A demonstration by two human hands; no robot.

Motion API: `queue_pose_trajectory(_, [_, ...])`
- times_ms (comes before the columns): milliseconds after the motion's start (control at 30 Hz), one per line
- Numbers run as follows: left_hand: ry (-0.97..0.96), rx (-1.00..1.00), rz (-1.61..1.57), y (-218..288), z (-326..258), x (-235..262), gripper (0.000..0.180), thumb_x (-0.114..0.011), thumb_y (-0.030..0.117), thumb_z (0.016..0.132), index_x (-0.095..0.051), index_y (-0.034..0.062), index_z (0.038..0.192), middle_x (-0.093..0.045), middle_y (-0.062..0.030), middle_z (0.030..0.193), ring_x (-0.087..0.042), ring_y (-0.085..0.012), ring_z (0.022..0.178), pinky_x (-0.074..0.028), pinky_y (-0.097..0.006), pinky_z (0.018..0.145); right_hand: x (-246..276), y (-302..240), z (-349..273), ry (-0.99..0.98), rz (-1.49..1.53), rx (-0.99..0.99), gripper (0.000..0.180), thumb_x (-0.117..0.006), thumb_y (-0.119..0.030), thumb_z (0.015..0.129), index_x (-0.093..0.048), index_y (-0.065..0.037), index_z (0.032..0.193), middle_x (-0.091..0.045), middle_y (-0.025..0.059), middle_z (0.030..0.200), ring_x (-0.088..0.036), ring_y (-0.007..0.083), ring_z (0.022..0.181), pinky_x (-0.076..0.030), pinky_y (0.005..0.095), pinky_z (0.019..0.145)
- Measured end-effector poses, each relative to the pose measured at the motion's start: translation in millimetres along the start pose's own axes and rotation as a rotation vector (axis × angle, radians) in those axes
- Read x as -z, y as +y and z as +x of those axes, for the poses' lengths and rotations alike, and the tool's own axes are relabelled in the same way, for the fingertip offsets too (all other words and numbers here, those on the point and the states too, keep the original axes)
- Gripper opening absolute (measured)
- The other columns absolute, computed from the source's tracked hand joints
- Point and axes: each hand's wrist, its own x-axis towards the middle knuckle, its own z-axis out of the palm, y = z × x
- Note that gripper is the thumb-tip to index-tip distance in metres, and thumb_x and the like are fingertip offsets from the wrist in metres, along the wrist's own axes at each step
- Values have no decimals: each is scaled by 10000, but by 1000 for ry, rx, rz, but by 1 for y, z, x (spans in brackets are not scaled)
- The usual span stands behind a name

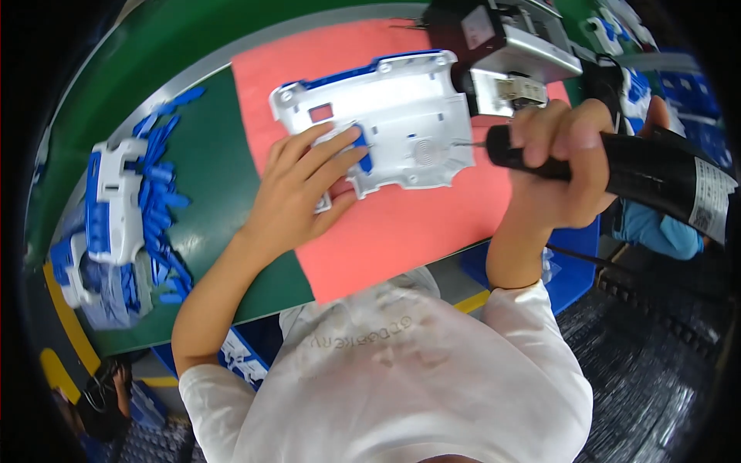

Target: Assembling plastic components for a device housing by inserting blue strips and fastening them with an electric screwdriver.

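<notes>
A white plastic housing point(413, 147) with a blue edge lies inside up on the pink mat point(386, 239). My left hand point(309, 174) grips its near left part, fingers across the inner face and thumb by the near edge. Under the fingertips is a small blue plastic strip point(364, 151) set in the housing. My right hand point(567, 154) is wrapped round a black electric screwdriver point(641, 170), held nearly level. Its thin bit points left, with the tip at the housing's right side; whether it touches a screw is too small to tell.
Loose blue strips point(160, 201) are heaped on the green table point(220, 170) at the left, beside white-and-blue housings point(116, 201). A black-and-metal device point(505, 62) stands behind the mat at the right. A blue bin point(575, 270) sits below the table's right edge. Another person's blue sleeve point(664, 231) shows at the far right.
</notes>
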Motion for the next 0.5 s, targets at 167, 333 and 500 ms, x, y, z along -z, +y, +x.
queue_pose_trajectory(167, [22,-8,-5,-2,-4,-1,512,-708,201,755,-598,190,1255,-527,-38,1343,-450,-298,1239,-375,-439,966,-34,18,-34,-213,-3,-187,224,-560,41,844,-424,-2,1018,-535,64,624,-512,115,497,-434,252,469])
queue_pose_trajectory(333, [50,-30,-3,-4,-10,-4,436,-701,205,770,-632,218,1200,-515,-34,1346,-429,-306,1249,-376,-452,954,-38,34,-49,-383,-210,-236,674,-519,107,789,-163,-11,1350,-490,61,602,-482,117,453,-416,264,429])
queue_pose_trajectory(500, [81,-58,-20,-2,-11,-8,358,-701,215,778,-659,205,1133,-516,-34,1336,-422,-309,1258,-376,-454,949,-29,36,-53,-455,-262,-199,688,-523,106,791,-162,-42,1358,-483,55,606,-481,125,453,-418,265,429])
